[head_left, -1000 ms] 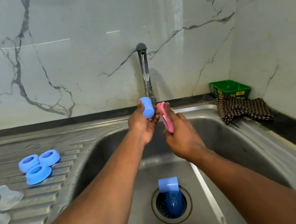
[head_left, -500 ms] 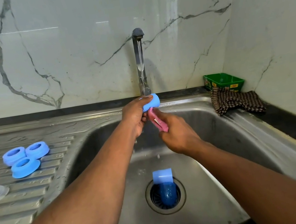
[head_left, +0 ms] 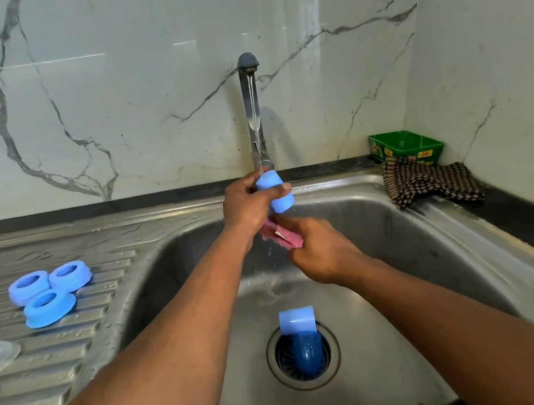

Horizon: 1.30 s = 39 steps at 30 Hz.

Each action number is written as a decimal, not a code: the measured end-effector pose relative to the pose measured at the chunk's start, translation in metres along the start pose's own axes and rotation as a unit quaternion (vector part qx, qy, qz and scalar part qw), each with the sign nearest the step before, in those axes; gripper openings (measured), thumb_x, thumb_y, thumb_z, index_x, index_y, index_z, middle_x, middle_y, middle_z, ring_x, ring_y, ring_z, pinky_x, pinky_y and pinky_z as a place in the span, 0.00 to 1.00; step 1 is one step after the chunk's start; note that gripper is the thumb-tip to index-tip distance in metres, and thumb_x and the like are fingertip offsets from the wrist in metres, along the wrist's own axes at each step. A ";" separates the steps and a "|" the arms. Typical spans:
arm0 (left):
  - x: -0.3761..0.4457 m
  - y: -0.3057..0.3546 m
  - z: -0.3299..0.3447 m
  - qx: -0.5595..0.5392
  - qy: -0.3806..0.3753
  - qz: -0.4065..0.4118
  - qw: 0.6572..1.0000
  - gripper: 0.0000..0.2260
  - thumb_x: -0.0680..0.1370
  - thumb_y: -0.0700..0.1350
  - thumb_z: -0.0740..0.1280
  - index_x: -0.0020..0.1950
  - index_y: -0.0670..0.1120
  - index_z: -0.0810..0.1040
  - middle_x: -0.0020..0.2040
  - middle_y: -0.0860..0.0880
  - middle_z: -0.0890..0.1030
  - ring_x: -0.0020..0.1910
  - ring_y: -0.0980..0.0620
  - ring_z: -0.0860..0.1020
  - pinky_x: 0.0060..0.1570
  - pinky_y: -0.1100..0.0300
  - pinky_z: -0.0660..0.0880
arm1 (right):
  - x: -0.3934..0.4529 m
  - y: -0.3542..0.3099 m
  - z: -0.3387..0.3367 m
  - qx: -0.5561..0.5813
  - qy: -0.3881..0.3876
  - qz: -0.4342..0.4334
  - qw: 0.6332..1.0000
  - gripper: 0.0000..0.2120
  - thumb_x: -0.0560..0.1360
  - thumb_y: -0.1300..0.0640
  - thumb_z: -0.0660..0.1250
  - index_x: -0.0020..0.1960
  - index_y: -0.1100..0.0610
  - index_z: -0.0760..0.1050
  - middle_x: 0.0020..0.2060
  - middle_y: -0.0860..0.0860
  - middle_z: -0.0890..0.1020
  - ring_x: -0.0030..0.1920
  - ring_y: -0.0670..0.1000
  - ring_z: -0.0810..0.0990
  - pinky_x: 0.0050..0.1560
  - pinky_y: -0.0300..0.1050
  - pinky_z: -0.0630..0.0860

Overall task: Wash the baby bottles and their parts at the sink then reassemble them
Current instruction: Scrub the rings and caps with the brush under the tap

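Both hands gripping: left hand (head_left: 247, 203) round blue cap (head_left: 274, 192) under tap, right hand (head_left: 323, 249) below, pinching seemingly pink sponge (head_left: 281, 236).

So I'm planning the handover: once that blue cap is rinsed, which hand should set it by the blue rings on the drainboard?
Left. The left hand already grips the blue plastic cap, and the three blue plastic rings lie on its side; the right hand holds the pink sponge.

Blue cap (head_left: 274, 192) now above pink sponge (head_left: 282, 234), seemingly under stream.
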<state>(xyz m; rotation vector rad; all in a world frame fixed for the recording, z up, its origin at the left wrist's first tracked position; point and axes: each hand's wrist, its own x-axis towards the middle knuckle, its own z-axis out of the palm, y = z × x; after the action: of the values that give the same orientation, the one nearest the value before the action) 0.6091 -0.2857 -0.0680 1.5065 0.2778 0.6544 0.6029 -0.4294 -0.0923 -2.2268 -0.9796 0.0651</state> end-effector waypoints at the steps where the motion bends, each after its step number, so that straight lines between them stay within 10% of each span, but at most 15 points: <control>1: 0.001 -0.001 -0.002 -0.001 0.009 0.001 1.000 0.23 0.68 0.40 0.79 0.63 0.43 0.81 0.56 0.47 0.83 0.49 0.52 0.80 0.48 0.62 0.80 | 0.001 0.000 0.002 -0.001 -0.003 -0.002 1.000 0.32 0.71 0.62 0.62 0.73 0.43 0.69 0.51 0.51 0.82 0.44 0.54 0.80 0.47 0.57 0.80; 8: -0.005 0.010 -0.018 0.064 0.064 0.012 0.996 0.15 0.70 0.43 0.78 0.55 0.49 0.81 0.54 0.46 0.83 0.51 0.47 0.81 0.57 0.49 0.79 | 0.001 -0.017 0.004 -0.026 -0.028 -0.030 0.999 0.32 0.73 0.62 0.63 0.74 0.41 0.66 0.54 0.52 0.82 0.44 0.51 0.79 0.47 0.53 0.80; 19: -0.019 0.076 -0.165 0.376 0.200 0.042 0.904 0.19 0.73 0.47 0.75 0.61 0.45 0.75 0.60 0.46 0.78 0.53 0.47 0.76 0.49 0.61 0.69 | -0.017 -0.071 0.026 -0.158 -0.066 -0.158 0.973 0.18 0.78 0.54 0.64 0.64 0.52 0.61 0.56 0.54 0.79 0.53 0.59 0.77 0.46 0.49 0.70; 34: 0.016 0.039 -0.204 0.558 0.170 -0.081 0.808 0.19 0.78 0.45 0.69 0.66 0.42 0.71 0.66 0.39 0.74 0.64 0.39 0.73 0.60 0.49 0.71 | -0.003 -0.039 0.019 -0.115 -0.040 -0.119 0.985 0.19 0.78 0.54 0.67 0.63 0.50 0.63 0.54 0.53 0.79 0.48 0.55 0.79 0.49 0.55 0.77; 39: 0.013 0.034 -0.198 0.688 0.180 -0.122 0.693 0.33 0.80 0.51 0.65 0.80 0.47 0.51 0.79 0.37 0.55 0.78 0.35 0.45 0.74 0.34 0.47 | -0.004 -0.038 0.021 -0.120 -0.049 -0.114 0.985 0.19 0.78 0.53 0.68 0.64 0.49 0.64 0.55 0.52 0.79 0.49 0.54 0.79 0.49 0.54 0.77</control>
<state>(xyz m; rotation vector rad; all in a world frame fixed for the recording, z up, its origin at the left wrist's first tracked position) 0.5019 -0.1167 -0.0462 2.6657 1.5148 0.4825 0.5703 -0.4019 -0.0858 -2.3266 -1.3520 -0.0495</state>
